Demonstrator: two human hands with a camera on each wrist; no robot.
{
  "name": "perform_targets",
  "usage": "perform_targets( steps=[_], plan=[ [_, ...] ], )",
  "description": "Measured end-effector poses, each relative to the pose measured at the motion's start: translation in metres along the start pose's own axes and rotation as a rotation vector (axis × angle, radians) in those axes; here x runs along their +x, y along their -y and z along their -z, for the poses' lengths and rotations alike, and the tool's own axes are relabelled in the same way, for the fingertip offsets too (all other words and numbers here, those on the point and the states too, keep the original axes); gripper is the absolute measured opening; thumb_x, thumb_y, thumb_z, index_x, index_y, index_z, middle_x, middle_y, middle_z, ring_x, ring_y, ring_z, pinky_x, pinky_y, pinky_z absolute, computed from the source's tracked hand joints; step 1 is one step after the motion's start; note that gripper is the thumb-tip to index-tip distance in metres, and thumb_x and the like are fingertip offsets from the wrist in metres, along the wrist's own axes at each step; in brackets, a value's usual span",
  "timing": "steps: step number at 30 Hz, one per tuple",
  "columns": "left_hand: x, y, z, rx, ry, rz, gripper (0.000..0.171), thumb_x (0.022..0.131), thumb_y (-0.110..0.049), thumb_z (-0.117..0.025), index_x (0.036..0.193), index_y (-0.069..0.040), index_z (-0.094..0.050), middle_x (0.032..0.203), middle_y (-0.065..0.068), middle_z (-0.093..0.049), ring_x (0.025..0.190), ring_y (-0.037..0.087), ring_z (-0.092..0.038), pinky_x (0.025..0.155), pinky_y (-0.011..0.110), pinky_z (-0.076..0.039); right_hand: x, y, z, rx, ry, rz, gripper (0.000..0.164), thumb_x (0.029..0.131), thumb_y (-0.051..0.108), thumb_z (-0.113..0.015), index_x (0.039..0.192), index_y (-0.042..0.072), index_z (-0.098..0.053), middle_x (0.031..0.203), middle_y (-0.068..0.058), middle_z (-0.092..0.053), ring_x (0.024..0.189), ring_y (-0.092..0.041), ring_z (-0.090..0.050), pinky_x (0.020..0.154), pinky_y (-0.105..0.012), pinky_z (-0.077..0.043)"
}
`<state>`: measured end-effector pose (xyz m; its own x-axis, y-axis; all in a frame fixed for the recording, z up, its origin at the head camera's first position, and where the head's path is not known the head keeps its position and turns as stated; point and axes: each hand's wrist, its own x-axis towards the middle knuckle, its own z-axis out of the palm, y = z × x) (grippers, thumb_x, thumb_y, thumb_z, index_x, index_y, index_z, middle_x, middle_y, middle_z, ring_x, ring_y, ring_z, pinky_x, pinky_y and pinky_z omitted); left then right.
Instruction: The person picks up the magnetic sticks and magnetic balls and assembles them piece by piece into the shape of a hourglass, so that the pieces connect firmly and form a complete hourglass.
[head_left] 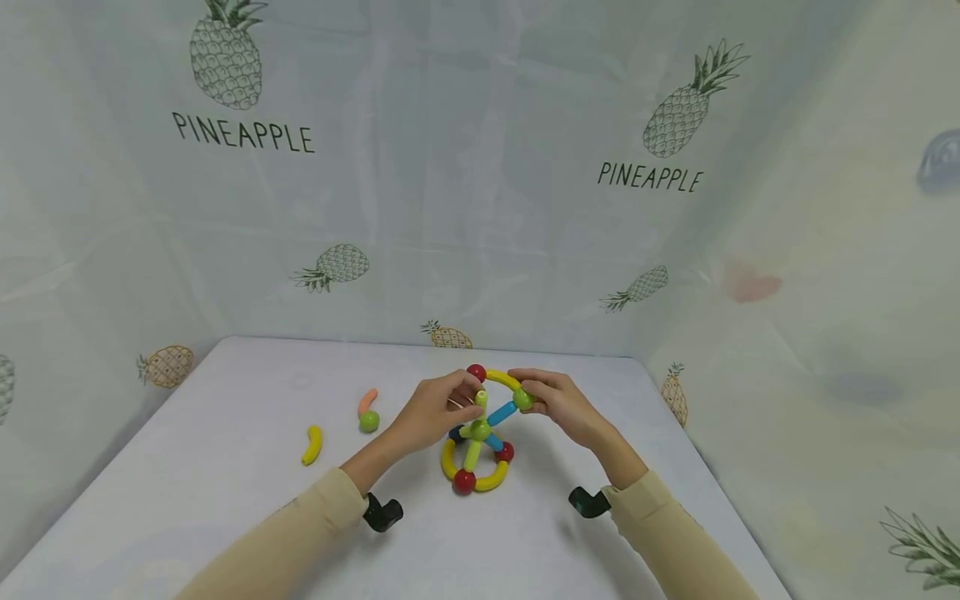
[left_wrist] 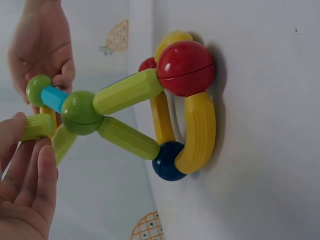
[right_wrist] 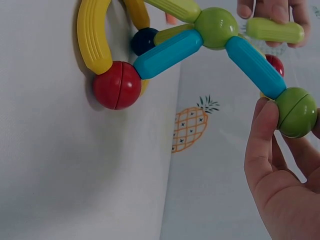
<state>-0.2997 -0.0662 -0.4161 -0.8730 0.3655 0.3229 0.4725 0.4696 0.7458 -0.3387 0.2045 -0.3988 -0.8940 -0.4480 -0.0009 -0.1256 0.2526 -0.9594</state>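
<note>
A structure of magnetic balls and rods stands on the table. Its base is a ring of yellow curved rods (left_wrist: 200, 132) joined by red balls (left_wrist: 185, 67) and a navy ball (left_wrist: 169, 161). Light green and blue rods rise to a green centre ball (right_wrist: 216, 28). Above that, a blue rod (right_wrist: 257, 67) leads to another green ball (right_wrist: 296, 112), which my right hand (head_left: 558, 400) pinches between thumb and fingers. My left hand (head_left: 442, 408) pinches a short light green rod (left_wrist: 37, 126) near the centre ball; whether its end touches the structure I cannot tell.
On the white table (head_left: 247, 433), left of the structure, lie a yellow curved rod (head_left: 312, 445), an orange curved rod (head_left: 367, 401) and a green ball (head_left: 369, 421). A pineapple-print curtain (head_left: 480, 183) hangs behind. Black wrist cameras (head_left: 588, 502) sit by both sleeves.
</note>
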Motion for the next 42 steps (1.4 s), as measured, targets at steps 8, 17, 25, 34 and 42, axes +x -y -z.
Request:
perform_targets(
  steps=[8,17,25,34,42],
  plan=[
    [0.000,0.002,-0.006,0.015,0.011,0.003,0.024,0.098,-0.024,-0.079,0.119,-0.026,-0.067,0.104,-0.012,-0.071,0.100,0.008,-0.068,0.093,0.028,-0.060,0.001,0.000,0.000,0.008,0.010,0.003,0.045,0.112,0.026,-0.052,0.152,0.006,-0.056,0.150,-0.022,-0.057,0.108,-0.023,-0.067,0.098,-0.027,-0.058],
    [0.003,0.003,-0.011,0.011,0.009,-0.007,0.024,0.098,-0.024,-0.079,0.118,-0.025,-0.067,0.103,-0.012,-0.071,0.098,0.007,-0.068,0.092,0.025,-0.059,-0.002,0.002,-0.001,-0.002,-0.011,0.000,0.045,0.112,0.026,-0.052,0.152,0.005,-0.057,0.149,-0.022,-0.058,0.107,-0.023,-0.068,0.097,-0.028,-0.059],
    [0.004,0.000,-0.013,0.022,-0.006,0.026,0.027,0.098,-0.025,-0.079,0.122,-0.023,-0.067,0.103,-0.011,-0.072,0.098,0.007,-0.068,0.091,0.025,-0.060,-0.004,0.005,-0.004,-0.001,-0.032,-0.016,0.044,0.113,0.026,-0.052,0.151,0.006,-0.058,0.147,-0.021,-0.060,0.108,-0.027,-0.068,0.095,-0.026,-0.059],
    [0.003,0.001,-0.014,0.023,-0.007,0.019,0.032,0.095,-0.020,-0.083,0.123,-0.021,-0.066,0.105,-0.010,-0.071,0.098,0.008,-0.069,0.091,0.024,-0.060,-0.003,0.004,-0.006,-0.009,-0.041,-0.027,0.044,0.112,0.027,-0.053,0.150,0.006,-0.058,0.148,-0.021,-0.058,0.109,-0.024,-0.067,0.096,-0.028,-0.059],
    [0.002,0.007,-0.007,0.036,0.035,0.009,0.040,0.094,-0.020,-0.083,0.130,-0.023,-0.065,0.112,-0.008,-0.071,0.100,0.008,-0.069,0.089,0.025,-0.061,-0.004,0.005,-0.008,-0.011,-0.051,-0.038,0.042,0.112,0.027,-0.052,0.149,0.007,-0.060,0.148,-0.020,-0.058,0.111,-0.024,-0.066,0.102,-0.036,-0.058]
  ],
)
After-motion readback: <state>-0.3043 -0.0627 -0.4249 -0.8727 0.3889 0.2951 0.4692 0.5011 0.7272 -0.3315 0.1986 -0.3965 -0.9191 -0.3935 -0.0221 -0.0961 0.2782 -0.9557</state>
